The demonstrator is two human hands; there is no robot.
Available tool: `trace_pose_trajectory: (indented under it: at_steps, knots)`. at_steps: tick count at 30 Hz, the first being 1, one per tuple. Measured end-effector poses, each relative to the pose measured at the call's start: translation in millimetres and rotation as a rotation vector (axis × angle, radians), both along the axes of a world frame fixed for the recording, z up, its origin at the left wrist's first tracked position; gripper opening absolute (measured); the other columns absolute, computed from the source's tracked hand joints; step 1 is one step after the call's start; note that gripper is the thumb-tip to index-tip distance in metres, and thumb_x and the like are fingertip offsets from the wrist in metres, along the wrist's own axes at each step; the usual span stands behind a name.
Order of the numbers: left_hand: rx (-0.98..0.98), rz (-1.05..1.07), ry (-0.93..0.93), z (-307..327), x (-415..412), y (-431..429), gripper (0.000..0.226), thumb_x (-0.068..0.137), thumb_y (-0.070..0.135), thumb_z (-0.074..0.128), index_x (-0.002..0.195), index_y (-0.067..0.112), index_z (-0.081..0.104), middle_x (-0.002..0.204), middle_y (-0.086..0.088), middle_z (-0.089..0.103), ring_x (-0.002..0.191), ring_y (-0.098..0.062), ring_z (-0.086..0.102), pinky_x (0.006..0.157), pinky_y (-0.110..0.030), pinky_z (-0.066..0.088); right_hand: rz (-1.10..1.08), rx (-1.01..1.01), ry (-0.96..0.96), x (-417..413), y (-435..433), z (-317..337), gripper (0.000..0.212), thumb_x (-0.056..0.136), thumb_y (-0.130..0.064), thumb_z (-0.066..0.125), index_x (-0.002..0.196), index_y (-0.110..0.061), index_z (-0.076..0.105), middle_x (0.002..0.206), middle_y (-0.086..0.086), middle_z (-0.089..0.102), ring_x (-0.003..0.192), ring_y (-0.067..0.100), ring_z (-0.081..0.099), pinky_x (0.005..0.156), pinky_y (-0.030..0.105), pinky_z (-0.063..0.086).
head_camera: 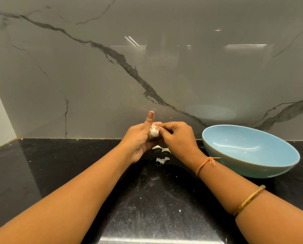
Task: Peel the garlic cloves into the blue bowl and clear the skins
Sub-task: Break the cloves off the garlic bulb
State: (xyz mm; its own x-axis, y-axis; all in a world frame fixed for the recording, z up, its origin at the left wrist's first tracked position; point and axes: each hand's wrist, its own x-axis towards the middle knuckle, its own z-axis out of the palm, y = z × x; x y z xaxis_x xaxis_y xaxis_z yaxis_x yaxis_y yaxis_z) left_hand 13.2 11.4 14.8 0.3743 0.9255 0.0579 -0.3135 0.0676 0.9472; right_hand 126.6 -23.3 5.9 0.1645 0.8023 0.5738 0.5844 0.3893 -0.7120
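The garlic is held up above the far middle of the bench, close to the marbled wall. The left hand cups it, fingers curled round it and the thumb standing straight up. The right hand meets it from the right, its grip pinched together on the top of the garlic, most likely on a flap of skin, though the fingertips hide exactly what they hold. A few loose skins lie on the bench just below the two hands. The blue bowl stands to the right, near the right wrist but apart from it, and holds nothing but a speck or two, so the peeling looks to be at an early stage.

The risks from here are small but real. The papery skin may tear off in scraps instead of one piece, leaving bits stuck to the clove. With the left thumb off the garlic, a hard pull could twist it out of the left hand's grip and drop it on the bench. The skins are light and could drift toward the bowl or off the near edge. The right forearm could also nudge the bowl as it swings over to drop a clove in.
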Motion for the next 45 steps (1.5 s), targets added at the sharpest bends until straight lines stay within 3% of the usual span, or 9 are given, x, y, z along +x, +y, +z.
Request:
trace_pose_trajectory:
  at_steps: [6,9,14,19,23,30,36,42,45]
  knots:
    - [0.022,-0.02,-0.066,0.3,-0.5,0.1,0.026,0.097,0.022,0.047,0.109,0.005,0.062,0.094,-0.013,0.067,0.074,-0.017,0.07,0.063,-0.03,0.059,0.105,-0.097,0.247,4.5,4.2,-2.5,0.018,0.09,-0.013,0.06,0.104,-0.014,0.072,0.096,0.004,0.073,0.091,0.016,0.068,0.085,0.038,0.056]
    - [0.046,0.041,-0.068,-1.3,0.8,1.6,0.022,0.097,0.022,0.049,0.102,0.007,0.064,0.088,-0.008,0.066,0.069,-0.012,0.061,0.072,-0.032,0.057,0.118,-0.112,0.178,0.6,3.2,-2.9,0.017,0.084,-0.022,0.069,0.1,-0.019,0.07,0.092,-0.001,0.072,0.087,0.011,0.067,0.08,0.026,0.055]
    - [0.033,0.088,-0.109,-3.4,5.5,-0.8,0.018,0.095,0.02,0.052,0.091,0.007,0.065,0.081,-0.009,0.065,0.061,-0.011,0.058,0.065,-0.028,0.057,0.022,-0.068,0.144,-1.4,0.9,0.9,0.017,0.076,-0.017,0.077,0.089,-0.009,0.069,0.087,0.003,0.07,0.074,0.012,0.066,0.064,0.016,0.052]
    - [0.006,0.083,-0.105,-4.7,3.6,-0.4,0.018,0.094,0.02,0.054,0.093,0.006,0.065,0.084,-0.011,0.064,0.071,-0.016,0.056,0.069,-0.031,0.058,0.071,-0.059,0.133,-0.7,-1.8,3.4,0.018,0.076,-0.011,0.076,0.083,-0.001,0.064,0.074,-0.009,0.062,0.05,-0.007,0.058,0.05,0.006,0.044]
    - [-0.004,0.046,-0.105,-3.1,1.7,-0.4,0.02,0.094,0.022,0.053,0.097,0.006,0.065,0.086,-0.013,0.066,0.069,-0.015,0.064,0.074,-0.034,0.059,0.059,-0.064,0.12,1.4,-2.7,4.4,0.021,0.075,-0.015,0.078,0.086,-0.005,0.063,0.084,-0.002,0.067,0.061,0.001,0.062,0.056,0.011,0.051]
    - [-0.004,0.012,-0.099,-0.4,0.9,-1.7,0.022,0.095,0.022,0.052,0.099,0.005,0.065,0.093,-0.014,0.066,0.063,-0.013,0.067,0.06,-0.031,0.059,0.051,-0.053,0.089,1.2,-4.1,4.4,0.025,0.074,-0.016,0.078,0.089,-0.017,0.059,0.091,-0.009,0.062,0.073,0.013,0.064,0.066,0.027,0.057]
    - [-0.014,0.02,-0.092,0.5,0.2,-1.8,0.022,0.095,0.022,0.05,0.098,0.006,0.064,0.094,-0.015,0.067,0.065,-0.015,0.068,0.055,-0.029,0.058,0.106,-0.127,0.198,2.4,-1.5,4.2,0.024,0.074,-0.009,0.077,0.094,-0.01,0.064,0.092,0.004,0.064,0.081,0.023,0.067,0.069,0.035,0.059]
    - [-0.065,0.085,-0.115,2.7,-2.5,2.8,0.021,0.096,0.021,0.05,0.095,0.006,0.063,0.094,-0.014,0.065,0.082,-0.024,0.066,0.063,-0.031,0.06,0.202,-0.175,0.27,5.0,-1.4,3.3,0.017,0.08,0.0,0.069,0.094,-0.009,0.065,0.087,0.006,0.063,0.076,0.017,0.064,0.065,0.027,0.059]
    - [-0.072,0.196,-0.064,2.9,-1.6,4.1,0.022,0.098,0.025,0.048,0.087,0.009,0.06,0.081,-0.007,0.061,0.074,-0.016,0.059,0.068,-0.028,0.055,0.154,-0.135,0.236,4.1,-0.5,2.3,0.017,0.078,-0.003,0.072,0.091,-0.01,0.064,0.083,0.006,0.063,0.067,0.017,0.062,0.059,0.024,0.057]
